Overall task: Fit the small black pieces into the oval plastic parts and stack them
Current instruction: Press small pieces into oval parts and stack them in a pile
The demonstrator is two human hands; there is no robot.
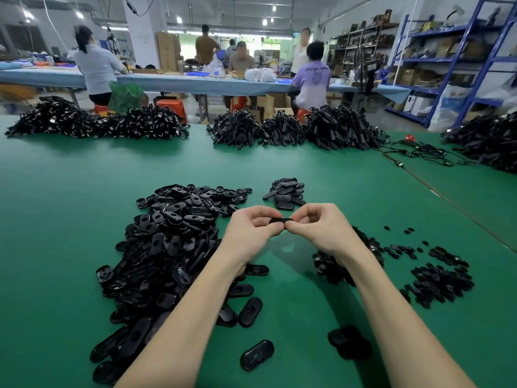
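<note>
As both hands meet above the green table, a worker fits a piece into an oval part held edge-on between them. The left hand grips the oval's left end with curled fingers; the right hand pinches its right end, thumb and forefinger closed tight on it. Whether a small black piece is already seated cannot be told, since the fingers hide the oval's face.

The step in hand looks like the press-fit itself. The next move would likely call for carrying the finished oval forward to the small stack lying just beyond the hands, then releasing it flat so the stack holds.

The oval spans the gap between the two grips, raised off the table, with only its thin middle edge showing. The unfitted ovals lie in a big heap to the left, running under the left forearm. The small pieces sit scattered to the right, with a denser pile partly hidden beneath the right wrist. Bundles of black cable line the table's far edge; other workers sit at a bench behind.
</note>
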